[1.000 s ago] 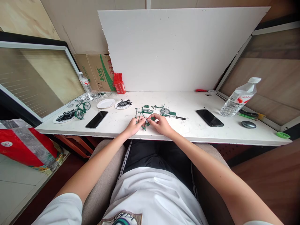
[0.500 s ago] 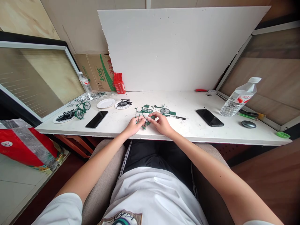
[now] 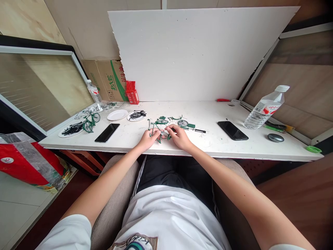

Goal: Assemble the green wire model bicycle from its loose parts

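My left hand [image 3: 147,140] has its thumb and fingers closed on a small green model bicycle frame [image 3: 153,125], held just above the table's front part. Close beside it on the right, my right hand [image 3: 181,138] is in a pinch at the frame's rear end. Whatever lies between those fingertips is too small to make out. Beyond the hands are a green-rimmed wheel [image 3: 162,122], a spoked wheel [image 3: 183,123], a flat green piece [image 3: 191,125] and a thin black strip [image 3: 200,131].
An assembled green model bicycle [image 3: 88,125] stands at left by a plate of black parts [image 3: 72,129]. Two phones [image 3: 107,132] lie either side. Plates [image 3: 117,115] sit farther back; at right are a tilted-looking water bottle [image 3: 265,110] and a dark oval object [image 3: 276,138].
My right fingertips have shifted slightly, and the round green part seen beside them is now mostly out of sight. The bicycle frame has moved a little to the left in my left hand.
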Tool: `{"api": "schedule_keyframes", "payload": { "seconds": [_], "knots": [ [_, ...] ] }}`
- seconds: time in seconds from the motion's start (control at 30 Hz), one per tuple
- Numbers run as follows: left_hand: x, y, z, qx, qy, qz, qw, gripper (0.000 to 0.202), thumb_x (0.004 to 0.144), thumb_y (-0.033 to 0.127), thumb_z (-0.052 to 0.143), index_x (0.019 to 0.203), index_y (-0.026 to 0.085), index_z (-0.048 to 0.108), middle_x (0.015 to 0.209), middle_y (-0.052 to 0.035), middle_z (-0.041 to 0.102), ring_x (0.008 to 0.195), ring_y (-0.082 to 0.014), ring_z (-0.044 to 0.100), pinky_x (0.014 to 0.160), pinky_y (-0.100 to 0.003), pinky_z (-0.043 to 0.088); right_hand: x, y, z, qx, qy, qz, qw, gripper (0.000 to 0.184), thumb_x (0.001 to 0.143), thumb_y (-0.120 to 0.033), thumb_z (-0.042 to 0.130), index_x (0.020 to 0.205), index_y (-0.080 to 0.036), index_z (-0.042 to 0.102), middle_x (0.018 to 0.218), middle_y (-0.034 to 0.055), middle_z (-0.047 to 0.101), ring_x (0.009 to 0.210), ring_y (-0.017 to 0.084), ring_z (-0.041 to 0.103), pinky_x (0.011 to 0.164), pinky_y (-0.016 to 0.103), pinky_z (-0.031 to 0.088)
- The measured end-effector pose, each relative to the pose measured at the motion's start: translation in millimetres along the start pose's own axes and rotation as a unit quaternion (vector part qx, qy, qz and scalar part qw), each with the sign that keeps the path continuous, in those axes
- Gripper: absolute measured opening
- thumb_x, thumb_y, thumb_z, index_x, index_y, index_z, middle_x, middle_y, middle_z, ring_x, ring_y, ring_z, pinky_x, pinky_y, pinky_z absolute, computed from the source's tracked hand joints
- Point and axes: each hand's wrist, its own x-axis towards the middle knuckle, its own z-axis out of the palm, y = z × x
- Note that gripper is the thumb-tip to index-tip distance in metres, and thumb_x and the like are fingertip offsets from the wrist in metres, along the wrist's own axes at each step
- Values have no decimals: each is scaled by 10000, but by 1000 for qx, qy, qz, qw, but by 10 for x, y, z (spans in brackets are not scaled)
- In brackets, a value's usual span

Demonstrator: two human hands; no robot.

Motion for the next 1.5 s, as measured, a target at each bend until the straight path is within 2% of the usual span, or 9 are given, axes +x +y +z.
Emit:
{"api": "schedule_keyframes", "payload": {
  "seconds": [0.23,0.47,0.77,0.93,1.1,1.37,1.5],
  "knots": [
    [-2,22,5,-6,9,2,1000,470,902,562,703,1045,118,757,881,-110,779,787,-214,715,714,-318,581,-20,-29,2,8,-48,0,999,387,1006,-595,615,964,-222,709,956,73,794,911,234,723,739,333,540],
    [2,3,5,-9,3,5,1000,460,908,563,703,1050,129,762,852,-94,771,796,-214,712,734,-322,583,-19,-52,8,-10,-43,-7,999,374,1008,-574,617,927,-220,703,935,67,807,870,222,728,697,320,522],
    [7,-76,-22,12,-27,27,999,409,962,549,656,954,152,751,811,-75,742,750,-194,687,725,-314,574,-29,-84,17,-15,-30,-2,999,359,1015,-571,605,926,-227,658,894,63,790,849,222,725,668,322,507],
    [-6,-40,-10,13,-34,25,999,433,965,578,641,896,160,728,787,-69,732,740,-196,689,716,-315,580,-27,-9,21,-27,-9,-2,1000,347,992,-574,630,1087,-240,635,880,53,751,816,219,694,638,316,492],
    [-8,-30,-2,-6,-32,19,999,429,944,581,672,901,156,722,805,-62,735,740,-192,695,722,-313,585,-19,31,15,-18,-26,7,999,352,992,-572,626,1113,-242,615,869,48,748,819,221,696,637,312,494],
    [-20,-23,-22,25,-15,32,999,423,940,572,674,965,159,762,915,-79,752,886,-222,695,855,-332,548,-23,-15,30,23,-52,12,998,366,989,-594,631,1072,-238,618,856,47,771,842,228,734,676,328,522],
    [-16,4,-47,-9,-26,16,999,400,896,536,735,1004,152,772,889,-71,731,863,-219,673,837,-338,541,-23,-51,21,33,-50,14,998,392,977,-618,643,1059,-236,618,920,60,767,879,231,751,654,316,524]
  ]
}}
